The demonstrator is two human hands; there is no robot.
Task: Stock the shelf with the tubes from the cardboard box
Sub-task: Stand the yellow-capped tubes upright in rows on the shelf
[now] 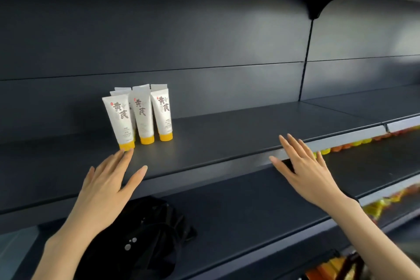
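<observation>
Several white tubes [141,113] with yellow caps stand cap-down in a tight cluster on the dark shelf [227,138], left of its middle. My left hand [109,184] is held flat with straight fingers just in front of the nearest tube [119,120]; its fingertips are close to that tube's yellow cap, and I cannot tell whether they touch it. My right hand [302,168] is also flat and empty, hovering over the shelf's front edge well to the right of the tubes. The cardboard box is not in view.
A black bag [145,241] lies on the lower shelf [261,211] below my left arm. Orange and yellow packaged goods [354,143] fill the shelves at the right. An upper shelf with a bracket [314,10] overhangs. Bare shelf board stretches right of the tubes.
</observation>
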